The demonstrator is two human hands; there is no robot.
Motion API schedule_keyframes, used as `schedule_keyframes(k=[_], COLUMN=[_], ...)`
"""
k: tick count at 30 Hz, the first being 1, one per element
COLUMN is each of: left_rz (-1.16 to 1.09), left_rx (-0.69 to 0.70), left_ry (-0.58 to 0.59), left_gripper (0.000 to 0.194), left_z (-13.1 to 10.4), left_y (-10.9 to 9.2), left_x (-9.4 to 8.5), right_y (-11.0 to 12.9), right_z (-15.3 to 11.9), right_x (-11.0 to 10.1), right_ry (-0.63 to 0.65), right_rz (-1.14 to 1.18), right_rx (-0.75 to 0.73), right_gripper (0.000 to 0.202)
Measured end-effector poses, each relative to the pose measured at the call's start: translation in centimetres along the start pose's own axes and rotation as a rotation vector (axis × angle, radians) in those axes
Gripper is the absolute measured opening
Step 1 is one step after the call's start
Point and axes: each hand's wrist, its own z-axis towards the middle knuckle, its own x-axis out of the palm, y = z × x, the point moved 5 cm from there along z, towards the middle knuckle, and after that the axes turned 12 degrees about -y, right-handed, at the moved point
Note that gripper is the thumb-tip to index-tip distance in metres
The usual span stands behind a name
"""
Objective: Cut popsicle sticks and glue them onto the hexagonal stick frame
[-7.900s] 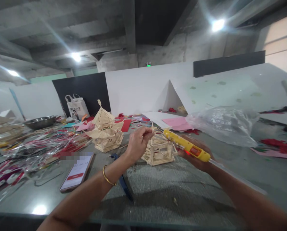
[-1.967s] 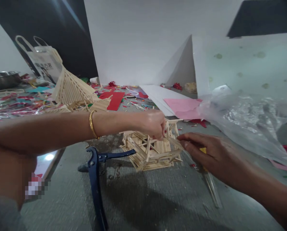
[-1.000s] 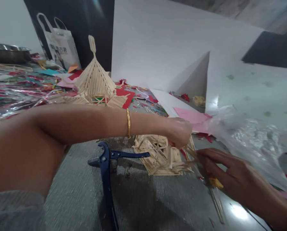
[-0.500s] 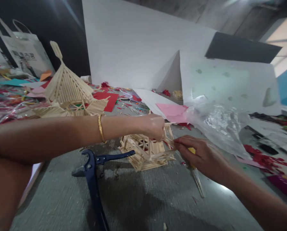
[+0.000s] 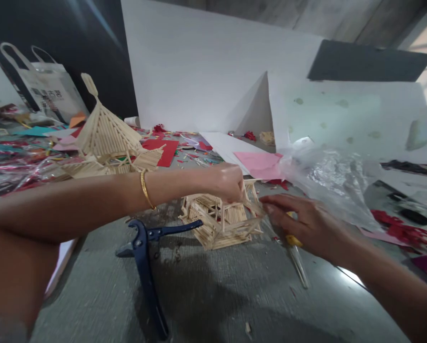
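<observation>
A small model frame built of pale wooden sticks [image 5: 231, 240] sits on the grey table in front of me. My left hand [image 5: 228, 182] is closed at its upper right part, gripping the frame, with most fingertips turned from view. From the right comes my right hand [image 5: 302, 224], its fingertips pinched on the end of a pale wooden stick [image 5: 253, 207] at the frame's side. Beneath that palm is a yellow-handled tool with a clear, slender shaft [image 5: 299, 269]; its kind is unclear. Blue-handled cutters [image 5: 144, 267] lie left of the frame, one handle reaching close to it.
Behind my left forearm stands a stick-built pointed roof [image 5: 108, 131]. Pink paper [image 5: 258, 164], red paper [image 5: 166, 151] and a crumpled clear plastic bag [image 5: 328, 176] lie beyond the hands. A white tote bag [image 5: 52, 90] stands at back left. White boards [image 5: 199, 66] rise behind.
The view has shifted slightly, so the background sits a little further right. Both hands stay at the stick frame, the right hand's fingers a touch lower and further right.
</observation>
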Motion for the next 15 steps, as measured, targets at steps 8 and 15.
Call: schedule_keyframes(k=[8, 15], left_rz=[-0.007, 0.091], left_rx=[0.014, -0.185], left_ry=[-0.317, -0.309], left_gripper=[0.024, 0.024], left_z=[-5.7, -16.3], left_y=[-1.6, -0.1], left_x=[-5.6, -3.9], right_y=[-0.5, 3.7], right_z=[-2.5, -7.8], right_x=[-3.7, 1.3], right_ry=[-0.163, -0.034], right_rz=[-0.092, 0.087], right_rx=[0.048, -0.138], right_gripper=[0.039, 0.023])
